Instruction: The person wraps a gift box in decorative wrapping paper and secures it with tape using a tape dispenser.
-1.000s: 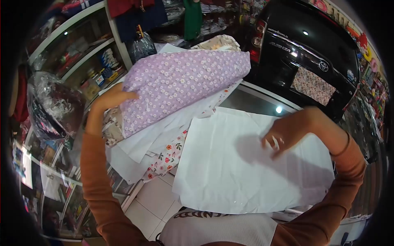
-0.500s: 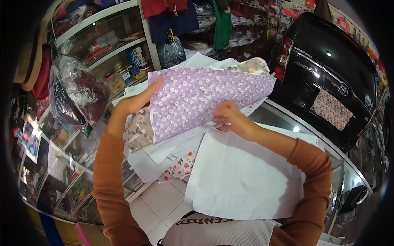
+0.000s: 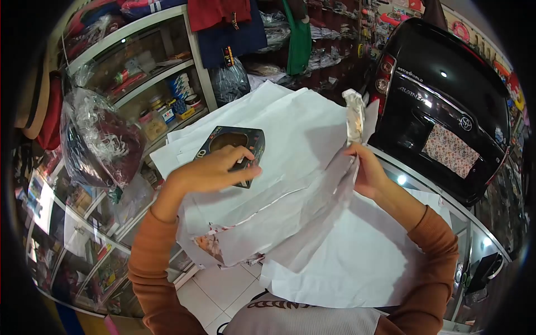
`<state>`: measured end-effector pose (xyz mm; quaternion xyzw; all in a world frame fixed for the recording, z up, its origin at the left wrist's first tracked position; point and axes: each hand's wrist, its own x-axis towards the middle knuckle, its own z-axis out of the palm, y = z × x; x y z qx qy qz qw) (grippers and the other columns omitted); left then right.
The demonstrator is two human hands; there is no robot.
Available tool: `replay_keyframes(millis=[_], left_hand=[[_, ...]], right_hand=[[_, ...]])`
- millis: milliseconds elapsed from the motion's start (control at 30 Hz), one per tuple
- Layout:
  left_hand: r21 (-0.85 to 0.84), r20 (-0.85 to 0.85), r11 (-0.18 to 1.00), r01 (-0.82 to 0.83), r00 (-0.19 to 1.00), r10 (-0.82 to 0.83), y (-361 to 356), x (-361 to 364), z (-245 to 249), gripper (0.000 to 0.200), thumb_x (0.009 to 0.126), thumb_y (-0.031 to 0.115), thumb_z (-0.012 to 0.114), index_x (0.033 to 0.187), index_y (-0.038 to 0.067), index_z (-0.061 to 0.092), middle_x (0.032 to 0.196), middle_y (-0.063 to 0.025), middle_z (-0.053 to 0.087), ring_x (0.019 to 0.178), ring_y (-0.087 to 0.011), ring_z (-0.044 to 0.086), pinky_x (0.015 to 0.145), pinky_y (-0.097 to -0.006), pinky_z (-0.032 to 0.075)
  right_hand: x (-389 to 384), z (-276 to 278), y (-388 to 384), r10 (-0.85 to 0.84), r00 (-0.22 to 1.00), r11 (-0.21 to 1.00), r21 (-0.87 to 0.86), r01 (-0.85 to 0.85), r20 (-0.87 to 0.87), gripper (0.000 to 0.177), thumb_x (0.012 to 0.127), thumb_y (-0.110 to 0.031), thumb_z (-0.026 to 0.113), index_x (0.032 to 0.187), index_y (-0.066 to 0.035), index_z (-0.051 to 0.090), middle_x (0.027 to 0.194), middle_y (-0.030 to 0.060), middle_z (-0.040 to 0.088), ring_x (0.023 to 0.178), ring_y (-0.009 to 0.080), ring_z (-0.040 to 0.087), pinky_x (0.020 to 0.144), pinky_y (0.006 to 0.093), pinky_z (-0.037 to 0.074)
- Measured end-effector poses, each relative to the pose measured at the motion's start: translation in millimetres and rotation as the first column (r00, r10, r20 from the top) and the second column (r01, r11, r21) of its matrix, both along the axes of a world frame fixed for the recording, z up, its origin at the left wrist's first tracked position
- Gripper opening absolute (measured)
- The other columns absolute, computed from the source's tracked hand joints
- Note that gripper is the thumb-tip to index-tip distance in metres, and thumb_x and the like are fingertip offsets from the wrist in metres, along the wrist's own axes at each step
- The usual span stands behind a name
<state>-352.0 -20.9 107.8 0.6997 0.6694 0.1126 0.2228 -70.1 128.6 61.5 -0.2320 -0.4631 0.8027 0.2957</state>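
A shop's glass tabletop (image 3: 446, 215) runs across the lower view, with white floor tiles (image 3: 223, 279) showing below its edge. Nearest the person, a plain white sheet (image 3: 346, 262) lies flat on the glass.

Overlapping its far-left side is a stack of wrapping paper (image 3: 279, 139), white backs up, with a floral printed corner (image 3: 207, 245) peeping out low on the left. The right hand (image 3: 365, 167), in an orange-brown sleeve, pinches the stack's right edge between thumb and fingers. It holds the edge raised, so the paper stands in a crumpled crest (image 3: 354, 114) above the hand and slopes down to the left.

The left hand (image 3: 209, 174) lies on a dark windowed box (image 3: 231, 146) that sits on the sloping paper, up and left of centre. Its fingers lie close together across the box's near edge. I cannot tell whether the thumb clamps underneath.

Further back, a clear plastic bag (image 3: 100, 139) of dark red goods hangs at the left. Beyond it are stocked glass shelves (image 3: 162, 89) and hanging clothes (image 3: 223, 22). A black car (image 3: 446, 95) stands behind the tabletop on the right.

The step in hand looks like steadying the box on the blank side of the paper while one edge is lifted. Any next move calls for a firm hold on the box, since the surface under it tilts. It also calls for a tight pinch so the layered sheets do not slide apart.
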Motion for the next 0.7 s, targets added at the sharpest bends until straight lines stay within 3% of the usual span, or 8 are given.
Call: replay_keyframes(millis=[67, 100, 200, 400, 500, 533, 600, 700], left_hand=[[0.127, -0.176, 0.991, 0.047, 0.984, -0.024, -8, 16, -8, 0.062, 0.082, 0.056, 0.062, 0.125, 0.013, 0.050, 0.130, -0.0172, 0.044, 0.118, -0.0338, 0.047, 0.096, -0.0411, 0.040], [0.169, -0.276, 0.984, 0.062, 0.961, -0.013, -13, 24, -9, 0.071, 0.076, 0.055, 0.069, 0.126, 0.011, 0.047, 0.124, -0.0198, 0.049, 0.115, -0.0349, 0.049, 0.094, -0.0420, 0.041], [0.289, -0.228, 0.956, -0.052, 0.966, 0.122, -4, 26, -22, 0.071, 0.074, 0.051, 0.073, 0.124, 0.009, 0.045, 0.121, -0.0174, 0.052, 0.113, -0.0339, 0.052, 0.091, -0.0423, 0.043], [0.398, -0.335, 0.914, -0.077, 0.916, 0.223, -1, 19, -25, 0.066, 0.068, 0.037, 0.076, 0.119, 0.010, 0.043, 0.116, -0.0114, 0.055, 0.107, -0.0318, 0.056, 0.080, -0.0398, 0.047], [0.449, -0.320, 0.892, -0.042, 0.925, 0.205, -1, 11, -24, 0.066, 0.066, 0.031, 0.076, 0.119, 0.010, 0.042, 0.115, -0.0120, 0.055, 0.104, -0.0317, 0.057, 0.078, -0.0381, 0.048], [0.468, -0.281, 0.882, -0.053, 0.937, 0.206, -2, 10, -23, 0.065, 0.065, 0.030, 0.075, 0.118, 0.011, 0.042, 0.114, -0.0121, 0.056, 0.102, -0.0316, 0.058, 0.078, -0.0376, 0.048], [0.507, -0.203, 0.858, -0.075, 0.958, 0.204, -5, 10, -18, 0.065, 0.064, 0.027, 0.073, 0.118, 0.011, 0.042, 0.114, -0.0124, 0.056, 0.098, -0.0314, 0.059, 0.076, -0.0367, 0.048], [0.498, -0.134, 0.852, -0.160, 0.957, 0.258, -7, 9, -13, 0.064, 0.064, 0.027, 0.072, 0.117, 0.010, 0.041, 0.113, -0.0117, 0.055, 0.101, -0.0297, 0.058, 0.075, -0.0389, 0.049]], right_hand=[[12, -13, 14, 0.091, 0.995, 0.994, -0.051, -0.093, -0.046, 0.043, 0.082, -0.023, 0.058, 0.122, -0.009, 0.049, 0.114, 0.0046, 0.058, 0.108, 0.0216, 0.055, 0.099, 0.0454, 0.042], [12, -15, 12, -0.031, 0.999, 0.995, -0.091, 0.029, -0.021, 0.047, 0.081, -0.027, 0.060, 0.122, -0.006, 0.049, 0.114, 0.0090, 0.058, 0.102, 0.0242, 0.058, 0.093, 0.0415, 0.047], [6, -13, 0, -0.188, 0.982, 0.970, -0.155, 0.186, 0.005, 0.041, 0.082, -0.030, 0.060, 0.116, -0.007, 0.051, 0.112, 0.0059, 0.057, 0.104, 0.0215, 0.055, 0.097, 0.0420, 0.042], [12, -16, 3, -0.259, 0.956, 0.966, 0.038, 0.256, 0.138, 0.031, 0.078, -0.009, 0.061, 0.107, -0.002, 0.053, 0.098, 0.0074, 0.057, 0.091, 0.0192, 0.058, 0.083, 0.0376, 0.049], [8, -5, 19, -0.189, 0.980, 0.981, 0.053, 0.186, 0.062, 0.027, 0.075, -0.006, 0.058, 0.101, 0.000, 0.055, 0.097, 0.0085, 0.058, 0.088, 0.0189, 0.059, 0.080, 0.0369, 0.051], [4, 2, 21, -0.208, 0.972, 0.974, 0.109, 0.196, 0.108, 0.038, 0.076, -0.014, 0.058, 0.111, 0.000, 0.055, 0.100, 0.0100, 0.060, 0.093, 0.0221, 0.061, 0.092, 0.0379, 0.049], [-8, 22, 16, -0.185, 0.982, 0.981, 0.059, 0.183, 0.025, 0.025, 0.076, -0.015, 0.058, 0.099, -0.004, 0.057, 0.097, 0.0081, 0.058, 0.092, 0.0209, 0.059, 0.086, 0.0398, 0.049], [-33, 14, 48, -0.082, 0.994, 0.986, 0.141, 0.091, -0.066, 0.032, 0.076, -0.018, 0.058, 0.106, -0.006, 0.056, 0.102, 0.0081, 0.058, 0.098, 0.0229, 0.057, 0.093, 0.0417, 0.046]])
